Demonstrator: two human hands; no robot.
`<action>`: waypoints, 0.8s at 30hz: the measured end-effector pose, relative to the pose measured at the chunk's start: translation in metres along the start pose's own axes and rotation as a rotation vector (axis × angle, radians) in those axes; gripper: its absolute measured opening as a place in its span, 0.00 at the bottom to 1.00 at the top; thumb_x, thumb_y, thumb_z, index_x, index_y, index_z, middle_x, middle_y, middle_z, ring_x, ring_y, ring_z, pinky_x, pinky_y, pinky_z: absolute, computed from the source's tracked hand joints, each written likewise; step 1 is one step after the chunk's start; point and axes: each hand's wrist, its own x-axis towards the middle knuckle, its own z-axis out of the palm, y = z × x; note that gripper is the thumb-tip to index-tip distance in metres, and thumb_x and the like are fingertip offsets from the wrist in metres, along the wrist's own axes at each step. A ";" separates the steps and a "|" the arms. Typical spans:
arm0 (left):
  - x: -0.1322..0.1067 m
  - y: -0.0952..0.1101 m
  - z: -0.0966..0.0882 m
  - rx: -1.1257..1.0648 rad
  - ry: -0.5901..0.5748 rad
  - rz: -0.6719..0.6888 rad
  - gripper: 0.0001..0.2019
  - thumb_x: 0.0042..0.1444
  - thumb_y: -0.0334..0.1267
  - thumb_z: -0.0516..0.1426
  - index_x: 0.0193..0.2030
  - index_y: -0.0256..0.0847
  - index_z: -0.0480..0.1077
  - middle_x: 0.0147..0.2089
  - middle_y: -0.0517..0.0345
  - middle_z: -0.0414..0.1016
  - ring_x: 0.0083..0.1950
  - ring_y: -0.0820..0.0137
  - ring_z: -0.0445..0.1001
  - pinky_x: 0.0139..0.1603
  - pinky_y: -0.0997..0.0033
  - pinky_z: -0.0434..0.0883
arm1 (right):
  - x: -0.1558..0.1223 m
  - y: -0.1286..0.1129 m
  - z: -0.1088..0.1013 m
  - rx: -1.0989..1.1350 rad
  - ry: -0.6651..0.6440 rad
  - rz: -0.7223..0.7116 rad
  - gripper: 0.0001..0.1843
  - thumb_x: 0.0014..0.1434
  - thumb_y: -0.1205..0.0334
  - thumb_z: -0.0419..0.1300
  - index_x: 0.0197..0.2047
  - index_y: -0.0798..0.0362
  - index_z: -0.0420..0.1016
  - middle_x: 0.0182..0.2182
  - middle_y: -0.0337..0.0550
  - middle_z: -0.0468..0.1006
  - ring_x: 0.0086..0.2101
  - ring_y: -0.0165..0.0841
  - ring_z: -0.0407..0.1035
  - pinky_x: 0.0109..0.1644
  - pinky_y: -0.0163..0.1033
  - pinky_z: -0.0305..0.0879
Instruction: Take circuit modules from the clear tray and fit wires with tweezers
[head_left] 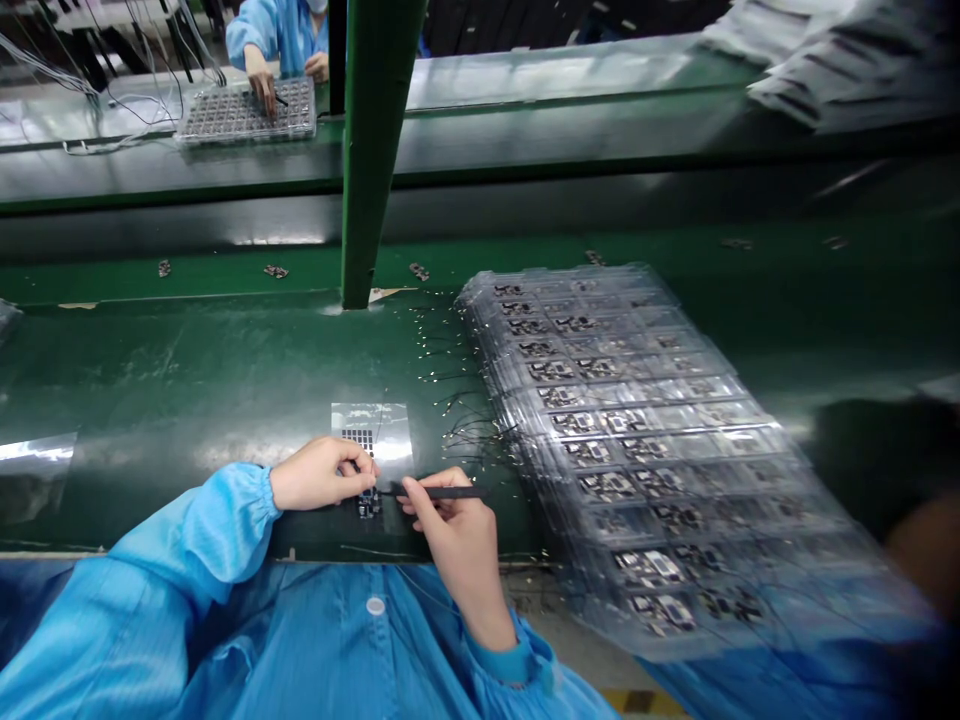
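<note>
A small circuit board [368,505] lies on the green bench in front of me. My left hand [322,474] pinches at its upper edge, thumb and forefinger together. From the right, my right hand [457,520] grips a pair of black tweezers [454,492], their tip pointing left at the board. Just behind my fingers is a clear sheet [391,425] with rows of small black squares [358,438]. What lies under my left fingertips is hidden.
Stacked clear trays [622,440] of circuit boards fill the right, thin black cables [469,435] trailing from their left edge. A green post [379,150] stands ahead. Small boards [276,271] line the strip beyond. Across, a co-worker's hand [261,85] is over another tray [217,112].
</note>
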 end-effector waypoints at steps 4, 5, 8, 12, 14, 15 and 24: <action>0.000 0.002 0.000 0.004 0.001 0.002 0.06 0.52 0.34 0.55 0.26 0.36 0.68 0.39 0.56 0.77 0.23 0.80 0.67 0.25 0.81 0.66 | 0.000 0.000 0.000 0.003 -0.005 0.004 0.18 0.55 0.48 0.61 0.29 0.55 0.67 0.23 0.43 0.76 0.26 0.34 0.75 0.26 0.32 0.68; -0.001 0.002 0.000 0.008 0.000 0.000 0.06 0.52 0.34 0.55 0.26 0.35 0.68 0.38 0.56 0.77 0.23 0.80 0.67 0.25 0.81 0.66 | 0.000 0.000 0.000 0.006 -0.010 0.009 0.18 0.55 0.48 0.61 0.29 0.55 0.67 0.23 0.43 0.76 0.26 0.34 0.75 0.26 0.32 0.68; -0.001 0.004 0.000 0.014 -0.006 -0.018 0.06 0.52 0.34 0.55 0.27 0.35 0.68 0.38 0.56 0.77 0.22 0.81 0.66 0.25 0.81 0.66 | 0.001 0.000 0.001 0.020 -0.011 0.027 0.18 0.54 0.47 0.62 0.29 0.55 0.67 0.23 0.43 0.76 0.26 0.34 0.75 0.26 0.32 0.68; 0.000 0.003 -0.001 -0.005 -0.013 -0.039 0.06 0.52 0.35 0.55 0.27 0.35 0.68 0.39 0.56 0.77 0.24 0.80 0.67 0.25 0.81 0.66 | 0.002 -0.002 0.000 0.165 0.018 0.046 0.19 0.51 0.47 0.64 0.28 0.55 0.68 0.21 0.41 0.75 0.25 0.33 0.74 0.26 0.32 0.70; 0.000 0.001 0.000 -0.033 -0.018 -0.062 0.06 0.51 0.37 0.56 0.27 0.35 0.68 0.40 0.55 0.77 0.24 0.79 0.67 0.23 0.81 0.66 | 0.003 -0.003 -0.002 0.272 0.036 0.048 0.19 0.50 0.48 0.65 0.27 0.55 0.67 0.20 0.40 0.74 0.23 0.32 0.73 0.27 0.33 0.71; 0.001 -0.001 -0.001 -0.052 -0.023 -0.079 0.07 0.51 0.38 0.56 0.28 0.36 0.68 0.41 0.54 0.77 0.24 0.79 0.67 0.22 0.81 0.67 | 0.003 -0.002 -0.003 0.313 0.042 0.049 0.19 0.50 0.48 0.65 0.27 0.55 0.67 0.20 0.40 0.75 0.22 0.32 0.73 0.28 0.33 0.71; 0.002 0.000 -0.003 -0.179 -0.075 -0.183 0.08 0.50 0.40 0.56 0.31 0.36 0.67 0.24 0.62 0.68 0.27 0.73 0.71 0.22 0.78 0.69 | 0.006 -0.001 0.005 0.344 0.060 -0.005 0.17 0.51 0.51 0.65 0.27 0.56 0.67 0.21 0.39 0.74 0.24 0.31 0.73 0.30 0.33 0.73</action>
